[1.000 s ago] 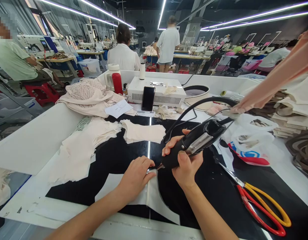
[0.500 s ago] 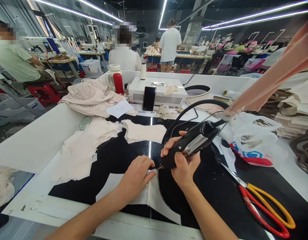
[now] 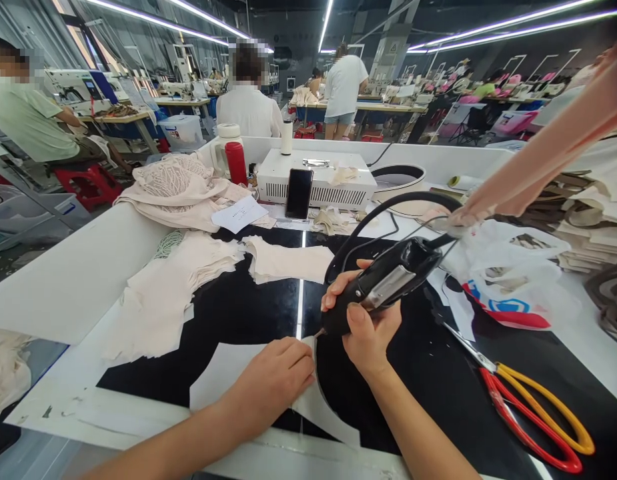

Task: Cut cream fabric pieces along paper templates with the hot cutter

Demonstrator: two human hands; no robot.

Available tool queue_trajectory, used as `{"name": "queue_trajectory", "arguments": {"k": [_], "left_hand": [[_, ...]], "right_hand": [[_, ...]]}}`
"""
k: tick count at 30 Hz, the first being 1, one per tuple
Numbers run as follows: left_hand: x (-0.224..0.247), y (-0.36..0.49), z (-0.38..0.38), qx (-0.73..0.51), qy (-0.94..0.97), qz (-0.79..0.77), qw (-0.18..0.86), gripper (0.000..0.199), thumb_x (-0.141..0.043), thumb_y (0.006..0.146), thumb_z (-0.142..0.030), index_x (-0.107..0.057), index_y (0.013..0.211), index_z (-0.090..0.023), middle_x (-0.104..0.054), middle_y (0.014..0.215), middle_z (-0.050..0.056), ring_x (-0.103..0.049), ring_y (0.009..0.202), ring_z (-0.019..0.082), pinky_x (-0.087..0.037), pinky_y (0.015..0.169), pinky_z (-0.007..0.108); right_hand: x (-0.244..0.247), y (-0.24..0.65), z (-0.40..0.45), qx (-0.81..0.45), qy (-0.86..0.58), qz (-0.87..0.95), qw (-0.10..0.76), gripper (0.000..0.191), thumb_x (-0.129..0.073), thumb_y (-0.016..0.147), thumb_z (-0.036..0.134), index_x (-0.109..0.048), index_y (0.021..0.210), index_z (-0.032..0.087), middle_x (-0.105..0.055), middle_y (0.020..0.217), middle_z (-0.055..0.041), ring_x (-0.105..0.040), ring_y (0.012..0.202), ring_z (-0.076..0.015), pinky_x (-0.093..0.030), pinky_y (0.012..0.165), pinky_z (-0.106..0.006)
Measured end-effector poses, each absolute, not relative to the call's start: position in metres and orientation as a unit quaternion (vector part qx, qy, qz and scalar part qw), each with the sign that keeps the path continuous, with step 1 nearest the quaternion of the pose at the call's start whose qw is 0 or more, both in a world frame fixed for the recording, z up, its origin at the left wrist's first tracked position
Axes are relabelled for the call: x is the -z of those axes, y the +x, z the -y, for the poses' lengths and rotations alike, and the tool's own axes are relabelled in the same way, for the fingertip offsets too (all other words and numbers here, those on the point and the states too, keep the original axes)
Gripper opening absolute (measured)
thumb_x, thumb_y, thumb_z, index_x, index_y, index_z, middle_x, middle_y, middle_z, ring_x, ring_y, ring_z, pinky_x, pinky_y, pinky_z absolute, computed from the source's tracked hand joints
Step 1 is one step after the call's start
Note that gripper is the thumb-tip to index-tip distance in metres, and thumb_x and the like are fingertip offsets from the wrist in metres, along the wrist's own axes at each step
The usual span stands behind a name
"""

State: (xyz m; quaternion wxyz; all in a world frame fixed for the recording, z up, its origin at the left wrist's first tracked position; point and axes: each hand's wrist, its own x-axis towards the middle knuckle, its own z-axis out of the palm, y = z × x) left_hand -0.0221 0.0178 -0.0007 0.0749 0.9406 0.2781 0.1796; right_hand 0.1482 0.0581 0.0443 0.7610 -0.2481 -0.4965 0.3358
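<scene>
My right hand [image 3: 365,323] is wrapped round a black handheld tool [image 3: 383,287] with a metal plate on its side and a thick black cable. The tool's thin tip points down-left at the edge of a pale curved piece [image 3: 328,417] on the black work surface [image 3: 223,320]. On that piece rests my left hand [image 3: 283,373], its fingers close together and bent just left of the tip. Whether the left fingers pinch the piece is hidden. Stacks of cream fabric pieces [image 3: 155,300] [image 3: 291,262] lie beyond.
Scissors [image 3: 538,407] with red and yellow handles lie at the right, near a plastic bag [image 3: 513,280]. A phone [image 3: 299,193] leans on a white box [image 3: 338,180] at the back. Pink cloth [image 3: 553,153] hangs at upper right. Several people are farther off.
My left hand has moved slightly down and turned, its thumb now tucked out of sight. The right hand and tool have barely moved.
</scene>
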Motion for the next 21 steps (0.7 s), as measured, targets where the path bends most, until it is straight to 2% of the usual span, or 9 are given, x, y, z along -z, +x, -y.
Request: {"name": "queue_trajectory", "arguments": {"k": [5, 7, 14, 18, 21], "left_hand": [[0.006, -0.027, -0.012, -0.197, 0.944, -0.263, 0.021, 0.012, -0.053, 0.106, -0.011, -0.063, 0.102, -0.015, -0.066, 0.136, 0.007, -0.063, 0.124, 0.021, -0.053, 0.107, 0.035], [0.009, -0.027, -0.011, -0.198, 0.943, -0.268, 0.007, 0.011, -0.054, 0.106, -0.01, -0.063, 0.104, -0.014, -0.065, 0.141, 0.007, -0.061, 0.129, 0.021, -0.053, 0.109, 0.035], [0.013, -0.023, -0.007, -0.245, 0.925, -0.285, -0.053, 0.019, -0.046, 0.108, -0.011, -0.065, 0.108, -0.012, -0.073, 0.129, 0.006, -0.068, 0.118, 0.021, -0.059, 0.096, 0.034], [0.012, -0.022, -0.008, -0.245, 0.924, -0.288, -0.057, 0.023, -0.046, 0.107, -0.01, -0.064, 0.121, -0.011, -0.073, 0.128, 0.005, -0.069, 0.117, 0.02, -0.058, 0.097, 0.033], [0.012, -0.022, -0.01, -0.24, 0.926, -0.286, -0.052, 0.023, -0.046, 0.108, -0.011, -0.063, 0.123, -0.01, -0.073, 0.129, 0.005, -0.068, 0.118, 0.02, -0.057, 0.1, 0.033]], "right_hand": [[-0.045, 0.148, -0.058, -0.335, -0.238, 0.499, 0.763, 0.044, -0.077, 0.091, 0.036, -0.059, 0.129, 0.028, -0.067, 0.09, 0.0008, -0.064, 0.065, -0.0145, -0.055, 0.057, -0.03], [-0.046, 0.148, -0.058, -0.335, -0.245, 0.497, 0.762, 0.043, -0.078, 0.09, 0.037, -0.059, 0.128, 0.028, -0.067, 0.089, 0.0009, -0.063, 0.064, -0.0145, -0.055, 0.056, -0.03], [-0.045, 0.149, -0.059, -0.324, -0.256, 0.504, 0.759, 0.041, -0.077, 0.09, 0.038, -0.058, 0.124, 0.028, -0.065, 0.089, 0.0009, -0.062, 0.064, -0.015, -0.055, 0.057, -0.031], [-0.045, 0.149, -0.058, -0.322, -0.257, 0.502, 0.76, 0.043, -0.078, 0.089, 0.038, -0.058, 0.125, 0.028, -0.065, 0.089, 0.0008, -0.062, 0.064, -0.0151, -0.055, 0.056, -0.031], [-0.045, 0.148, -0.058, -0.327, -0.249, 0.499, 0.763, 0.043, -0.078, 0.089, 0.036, -0.058, 0.126, 0.027, -0.066, 0.09, 0.0004, -0.062, 0.064, -0.015, -0.056, 0.058, -0.032]]}}
